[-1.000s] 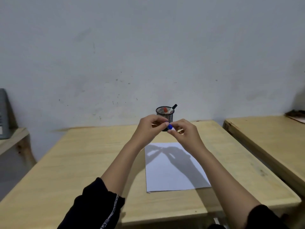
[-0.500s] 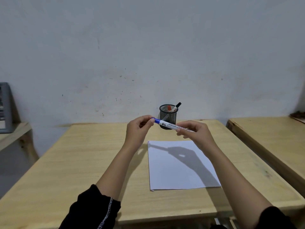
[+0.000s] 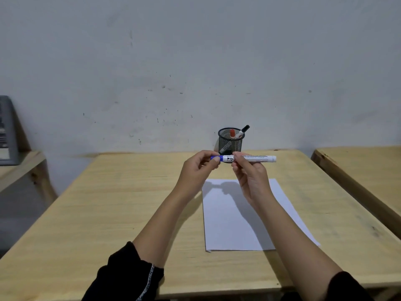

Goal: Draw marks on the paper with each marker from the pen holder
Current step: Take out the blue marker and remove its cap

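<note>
I hold a white marker with a blue cap (image 3: 251, 158) level in the air above the far end of the white paper (image 3: 234, 227). My right hand (image 3: 249, 177) pinches the white barrel near its middle. My left hand (image 3: 198, 170) pinches the blue cap at the marker's left end. Behind them, a black mesh pen holder (image 3: 231, 141) stands at the back of the wooden table (image 3: 130, 203), with a red-capped marker (image 3: 232, 133) and a black-capped marker (image 3: 244, 130) sticking out. No marks show on the paper, which carries the shadow of my hands.
A second wooden table (image 3: 364, 166) stands to the right across a narrow gap. A low shelf (image 3: 19, 170) with a grey device (image 3: 7, 131) is at the left. A grey wall runs right behind the tables.
The marker has turned from pointing toward me to lying level, left to right. My left hand came back onto the blue cap end. Both hands sit slightly closer together than half a second ago.
</note>
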The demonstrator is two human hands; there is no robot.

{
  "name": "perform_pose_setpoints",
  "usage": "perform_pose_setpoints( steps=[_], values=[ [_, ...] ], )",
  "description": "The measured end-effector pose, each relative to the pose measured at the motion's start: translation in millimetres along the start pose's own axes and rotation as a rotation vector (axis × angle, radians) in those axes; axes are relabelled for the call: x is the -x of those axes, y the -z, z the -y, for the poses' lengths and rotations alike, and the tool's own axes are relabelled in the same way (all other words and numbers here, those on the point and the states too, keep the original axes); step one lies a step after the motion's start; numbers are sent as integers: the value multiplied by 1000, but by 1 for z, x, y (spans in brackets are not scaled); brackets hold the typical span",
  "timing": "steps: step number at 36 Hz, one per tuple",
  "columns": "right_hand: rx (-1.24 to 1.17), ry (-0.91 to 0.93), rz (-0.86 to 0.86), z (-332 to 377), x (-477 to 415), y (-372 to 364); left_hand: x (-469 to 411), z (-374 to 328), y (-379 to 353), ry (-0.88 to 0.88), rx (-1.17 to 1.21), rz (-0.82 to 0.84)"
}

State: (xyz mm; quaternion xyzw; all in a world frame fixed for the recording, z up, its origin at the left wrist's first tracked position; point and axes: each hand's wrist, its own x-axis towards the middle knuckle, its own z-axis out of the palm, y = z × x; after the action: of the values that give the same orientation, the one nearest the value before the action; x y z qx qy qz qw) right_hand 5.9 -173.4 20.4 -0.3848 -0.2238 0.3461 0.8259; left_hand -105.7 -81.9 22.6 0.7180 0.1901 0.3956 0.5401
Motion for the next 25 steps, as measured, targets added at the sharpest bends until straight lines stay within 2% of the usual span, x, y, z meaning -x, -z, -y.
perform_pose_setpoints(
  steps=[16,21,25],
  values=[
    [135,12,132,-15,-29,-4,-17,12,32,43,-110,117],
    [127,30,186,-12,-39,-2,-19,15,41,68,-59,96],
    [96,38,138,-5,-46,6,-20,23,51,131,-29,51]
  ],
)
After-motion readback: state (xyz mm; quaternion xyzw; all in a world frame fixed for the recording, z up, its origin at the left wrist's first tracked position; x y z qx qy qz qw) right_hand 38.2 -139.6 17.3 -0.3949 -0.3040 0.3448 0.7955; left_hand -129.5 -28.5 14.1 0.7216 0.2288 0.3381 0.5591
